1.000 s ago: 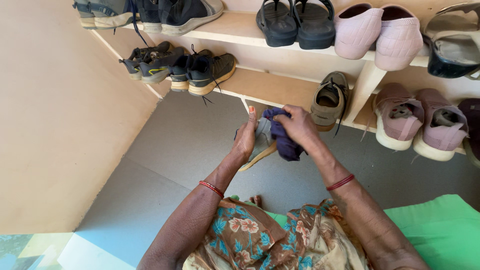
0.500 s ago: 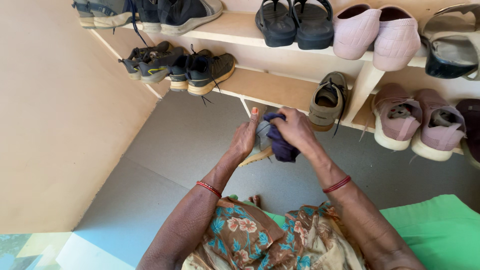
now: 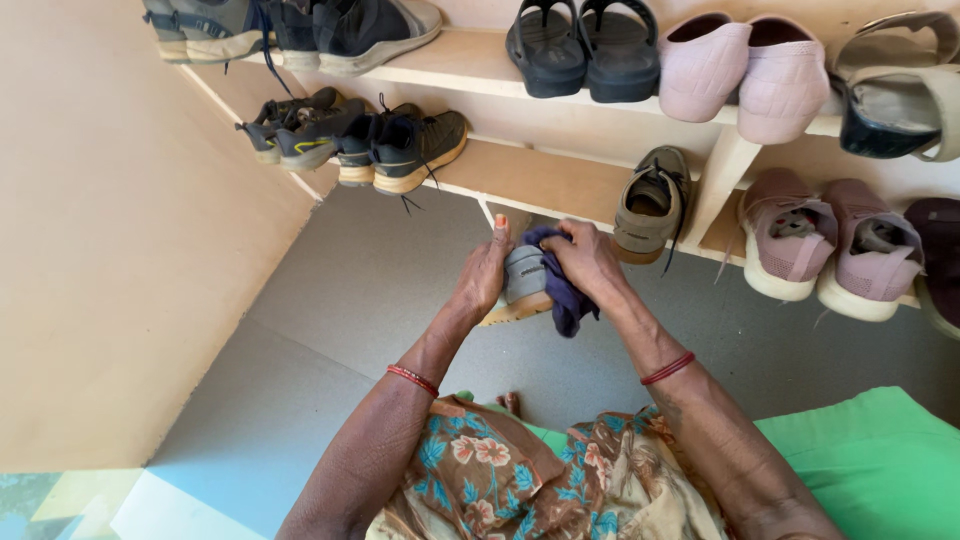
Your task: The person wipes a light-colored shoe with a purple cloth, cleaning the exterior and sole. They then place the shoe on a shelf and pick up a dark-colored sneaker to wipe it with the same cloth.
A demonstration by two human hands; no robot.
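Grey shoe [image 3: 524,277] with tan sole at the centre of the frame, above the grey floor [image 3: 350,290]; gripped on its left side by the left hand [image 3: 480,272], fingers closed around it; dark blue cloth [image 3: 562,292] pressed against its right side by the right hand [image 3: 586,258], fingers bunched on the cloth; just behind, one olive shoe [image 3: 650,205] on the lower wooden shelf [image 3: 540,175]; pink sneakers [image 3: 830,245] at the right.

Left hand [image 3: 482,275] holds a grey shoe [image 3: 523,285] while right hand [image 3: 588,258] presses a dark blue cloth [image 3: 566,295] on it.
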